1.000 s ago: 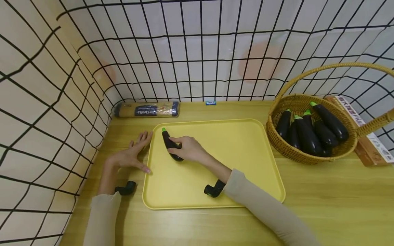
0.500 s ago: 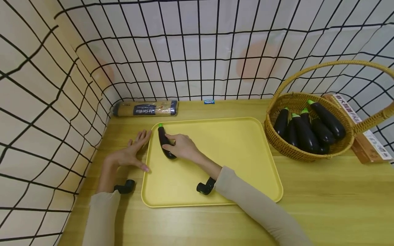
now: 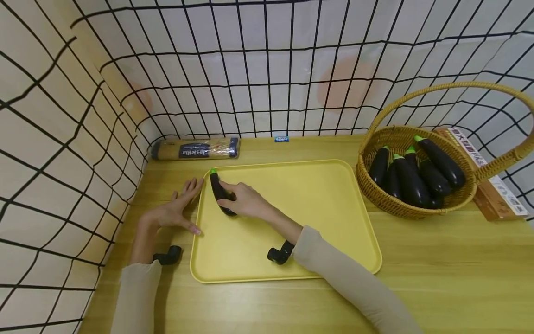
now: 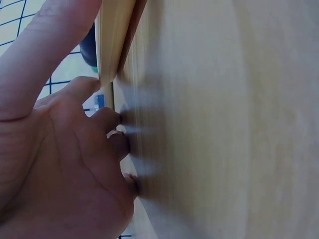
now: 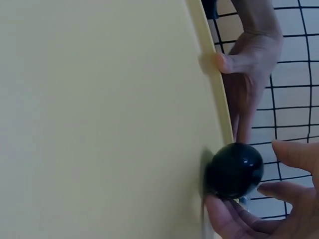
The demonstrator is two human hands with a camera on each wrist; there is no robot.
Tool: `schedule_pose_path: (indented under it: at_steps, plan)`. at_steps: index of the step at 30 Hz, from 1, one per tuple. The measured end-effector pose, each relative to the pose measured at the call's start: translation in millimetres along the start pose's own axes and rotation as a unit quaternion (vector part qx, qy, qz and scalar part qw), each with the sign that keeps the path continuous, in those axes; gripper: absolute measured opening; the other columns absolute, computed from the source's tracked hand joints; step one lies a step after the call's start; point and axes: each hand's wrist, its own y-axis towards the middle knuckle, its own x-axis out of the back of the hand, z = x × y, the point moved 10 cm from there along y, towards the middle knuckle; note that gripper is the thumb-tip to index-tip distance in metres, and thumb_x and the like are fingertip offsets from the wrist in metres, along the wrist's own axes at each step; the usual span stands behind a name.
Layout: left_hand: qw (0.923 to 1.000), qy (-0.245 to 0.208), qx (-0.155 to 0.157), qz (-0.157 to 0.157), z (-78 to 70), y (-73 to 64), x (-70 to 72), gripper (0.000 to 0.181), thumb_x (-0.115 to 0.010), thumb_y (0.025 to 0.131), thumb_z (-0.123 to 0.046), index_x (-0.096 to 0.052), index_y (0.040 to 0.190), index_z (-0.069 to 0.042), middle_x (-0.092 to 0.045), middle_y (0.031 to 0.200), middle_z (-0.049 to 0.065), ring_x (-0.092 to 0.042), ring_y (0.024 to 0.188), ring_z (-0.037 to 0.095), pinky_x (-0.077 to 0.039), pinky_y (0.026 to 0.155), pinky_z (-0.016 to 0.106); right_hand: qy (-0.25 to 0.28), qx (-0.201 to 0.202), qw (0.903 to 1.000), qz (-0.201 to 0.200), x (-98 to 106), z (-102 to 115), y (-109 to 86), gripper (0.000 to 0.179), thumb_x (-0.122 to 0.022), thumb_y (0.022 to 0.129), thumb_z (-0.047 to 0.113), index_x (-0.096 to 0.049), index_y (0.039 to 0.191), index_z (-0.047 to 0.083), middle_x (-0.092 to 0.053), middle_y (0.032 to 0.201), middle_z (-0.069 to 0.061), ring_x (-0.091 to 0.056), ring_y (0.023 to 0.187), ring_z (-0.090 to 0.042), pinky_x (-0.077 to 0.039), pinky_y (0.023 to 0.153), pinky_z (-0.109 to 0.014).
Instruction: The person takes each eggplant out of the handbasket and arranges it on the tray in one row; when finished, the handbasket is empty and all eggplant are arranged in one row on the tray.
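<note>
Eggplant (image 3: 219,193): dark purple with a green cap, lying on the yellow tray (image 3: 317,195) near its far left corner, cap pointing away from the person; the rounded near end sits under the right fingers.
Right hand (image 3: 243,200): rests over the eggplant, its fingers (image 3: 225,188) curled round the near half from the right side, thumb on the near side; in the right wrist view the fingertips (image 5: 227,211) close about the glossy round end of the eggplant (image 5: 235,170), which lies on the tray floor just inside the rim (image 5: 219,94).
Left hand (image 3: 175,211): lies flat on the worktop (image 3: 438,273) just left of the tray, fingers (image 3: 192,188) straight and slightly spread, pointing away; the thumb tip touches the tray's left rim. In the left wrist view the fingertips (image 4: 117,132) press on the wood and the thumb (image 4: 45,45) lies along the tray edge (image 4: 112,40). It holds nothing.
Tray: bare yellow floor stretching right of the right fingers; one eggplant on it.
Wicker basket (image 3: 375,185): well to the right of both hands, beyond the tray's right edge, with a tall hoop handle; several more eggplants (image 3: 410,178) are piled inside, green caps toward the far side.
Spaghetti packet (image 3: 195,149): lies crosswise on the worktop beyond the left fingers, against the grid-patterned backdrop (image 3: 267,69).
Cardboard box (image 3: 490,188): long and flat, behind the basket on its right.
Wrist cameras: a black mount at each wrist, left (image 3: 168,255) and right (image 3: 281,253).
</note>
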Motion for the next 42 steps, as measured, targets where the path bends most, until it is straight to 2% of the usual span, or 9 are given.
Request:
schedule_pose_path:
  at_steps: [3,6,9,12,14,20,29,36,42]
  plan:
    - [1.0,0.002,0.003,0.0,0.1,-0.9,0.3,0.145,-0.096,0.07,-0.035,0.01,0.166,-0.012,0.03,0.167,0.023,0.033,0.153,0.045,0.025,0.117,0.073,-0.002,0.015,0.9995,0.026,2.3,1.6,-6.1,0.063,-0.058,0.106,0.029,-0.035,0.16,0.005,-0.039,0.054,0.005,-0.03,0.044,-0.006,-0.029,0.045,-0.018]
    - [0.9999,0.01,0.005,-0.002,0.0,-1.1,0.5,0.144,-0.096,0.07,-0.035,0.01,0.166,-0.013,0.029,0.168,0.023,0.032,0.153,0.045,0.024,0.117,0.073,-0.016,0.004,0.9992,0.035,10.6,-1.3,-16.0,0.064,-0.057,0.106,0.032,-0.034,0.161,0.008,-0.047,0.069,0.0,-0.038,0.053,-0.011,-0.037,0.056,-0.022]
    - [0.9999,0.012,-0.003,-0.001,-2.8,0.7,-0.6,0.144,-0.095,0.071,-0.035,0.01,0.166,-0.013,0.029,0.168,0.023,0.031,0.154,0.046,0.023,0.117,0.074,-0.034,-0.015,0.9987,0.036,25.1,-7.7,-31.2,0.066,-0.056,0.106,0.036,-0.033,0.163,0.012,-0.062,0.106,-0.014,-0.062,0.087,-0.022,-0.053,0.08,-0.033]
    - [0.9999,0.01,-0.009,0.001,-4.9,2.0,-3.1,0.143,-0.095,0.071,-0.034,0.01,0.166,-0.012,0.029,0.168,0.023,0.03,0.154,0.046,0.023,0.117,0.073,-0.041,-0.014,0.9981,0.044,42.9,-12.4,-50.3,0.066,-0.055,0.107,0.037,-0.031,0.163,0.013,-0.054,0.143,-0.024,-0.058,0.13,-0.036,-0.052,0.106,-0.05]
    - [0.9999,0.006,-0.011,0.003,-5.2,1.8,-4.8,0.143,-0.095,0.072,-0.033,0.01,0.166,-0.012,0.03,0.167,0.022,0.031,0.154,0.046,0.023,0.118,0.072,-0.041,-0.004,0.998,0.048,56.7,-14.2,-65.4,0.066,-0.056,0.107,0.036,-0.031,0.164,0.012,-0.051,0.149,-0.025,-0.054,0.138,-0.038,-0.049,0.113,-0.054]
    - [1.0,0.002,-0.007,0.001,-3.2,-2.8,-4.3,0.143,-0.095,0.072,-0.031,0.01,0.166,-0.01,0.031,0.167,0.021,0.031,0.154,0.045,0.024,0.118,0.071,-0.034,0.008,0.9992,0.02,110.6,-16.7,-118.6,0.065,-0.058,0.107,0.033,-0.033,0.163,0.014,-0.052,0.15,-0.021,-0.053,0.138,-0.038,-0.044,0.117,-0.058]
    - [1.0,0.006,-0.007,0.0,-2.3,-4.8,-2.0,0.143,-0.095,0.072,-0.032,0.01,0.166,-0.01,0.031,0.167,0.022,0.031,0.153,0.045,0.023,0.118,0.072,-0.061,-0.054,0.9953,-0.052,187.7,-53.1,-191.9,0.063,-0.055,0.107,0.043,-0.03,0.164,0.03,-0.043,0.161,-0.014,-0.044,0.146,-0.04,-0.042,0.112,-0.066]
    - [0.9999,0.009,-0.005,-0.001,-0.1,-4.8,-1.4,0.144,-0.095,0.071,-0.033,0.01,0.166,-0.011,0.031,0.167,0.023,0.032,0.153,0.046,0.022,0.117,0.073,-0.08,-0.1,0.9854,-0.112,227.2,-84.3,-231.6,0.061,-0.057,0.106,0.042,-0.033,0.162,0.035,-0.04,0.163,-0.012,-0.039,0.148,-0.039,-0.038,0.111,-0.07]
    - [0.9999,0.01,-0.004,0.002,-0.1,-2.3,-1.8,0.144,-0.095,0.071,-0.034,0.01,0.166,-0.011,0.031,0.167,0.021,0.032,0.153,0.045,0.023,0.118,0.073,-0.124,-0.136,0.9715,-0.149,253.6,-111.9,-256.7,0.068,-0.058,0.105,0.041,-0.026,0.165,0.033,-0.033,0.164,-0.026,-0.038,0.143,-0.053,-0.039,0.102,-0.076]
